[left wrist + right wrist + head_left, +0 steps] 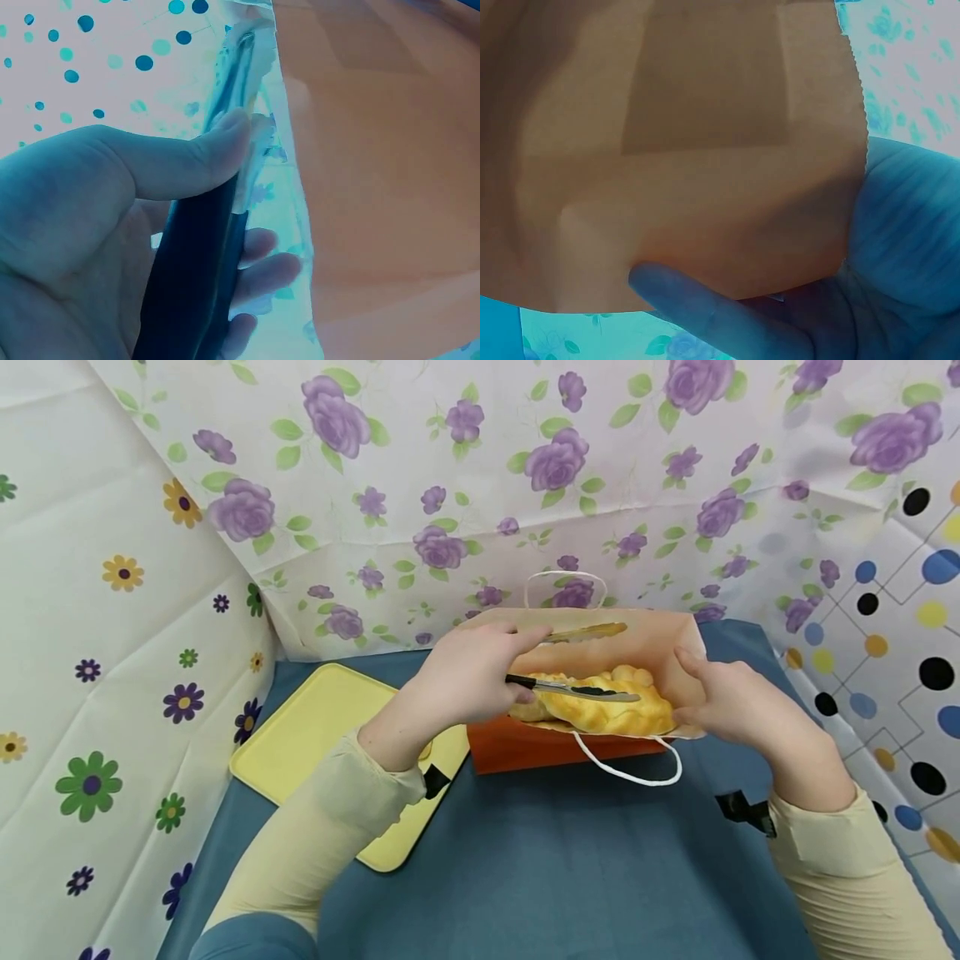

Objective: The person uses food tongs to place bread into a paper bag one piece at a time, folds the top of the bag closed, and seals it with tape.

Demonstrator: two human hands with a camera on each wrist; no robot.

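Observation:
My left hand (480, 672) grips a pair of tongs (592, 692) by its black handle (191, 277), thumb along the top and fingers curled round the far side. The tongs' two arms stand apart over the mouth of an orange paper bag (525, 752). Golden braided bread (615, 710) lies inside the bag, just under the lower arm. At the bag's right side, my right hand (731, 697) holds the paper rim. In the right wrist view the thumb (705, 304) lies against the paper, with the other fingers mostly hidden behind it.
To the left, a yellow tray (322, 727) lies on the blue cloth (525, 877), partly covered by my left forearm. White cord handles (630, 777) stick out at the bag's front and back. Patterned sheets (450, 485) hang behind and on both sides.

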